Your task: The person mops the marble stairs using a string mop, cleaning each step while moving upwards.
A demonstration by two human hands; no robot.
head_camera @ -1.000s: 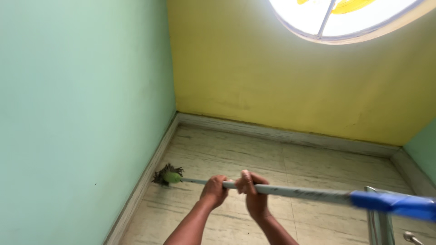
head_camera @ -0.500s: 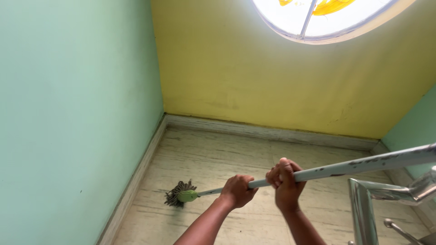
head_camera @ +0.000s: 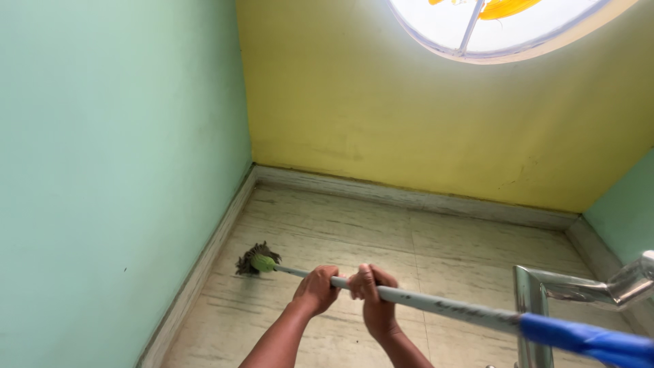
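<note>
A pale green wall [head_camera: 102,170] fills the left side of the view and meets a yellow wall [head_camera: 409,116] at the corner, with a grey skirting strip [head_camera: 204,266] running along the foot of both. On the streaked cream tile floor [head_camera: 354,225], close to the green wall's skirting, lies the mop head [head_camera: 255,259], a tuft of dark strings fixed in a green socket and pressed to the tiles. From it the mop handle [head_camera: 436,306] runs low and to the right, grey and scuffed along most of its length. The left hand [head_camera: 317,289] is wrapped around the handle nearest the mop head, its grip closed fully with the fingers curled over the top. Just beside it, almost touching, the right hand [head_camera: 371,300] holds the same handle in a closed grip, thumb side up. Further right the handle turns into a blue sleeve [head_camera: 586,341] that leaves the view at the lower right corner. Behind that end stands a shiny metal railing [head_camera: 538,300], bent at a corner. Above, at the top right, a round window [head_camera: 490,27] with a pale frame lets in bright light.
</note>
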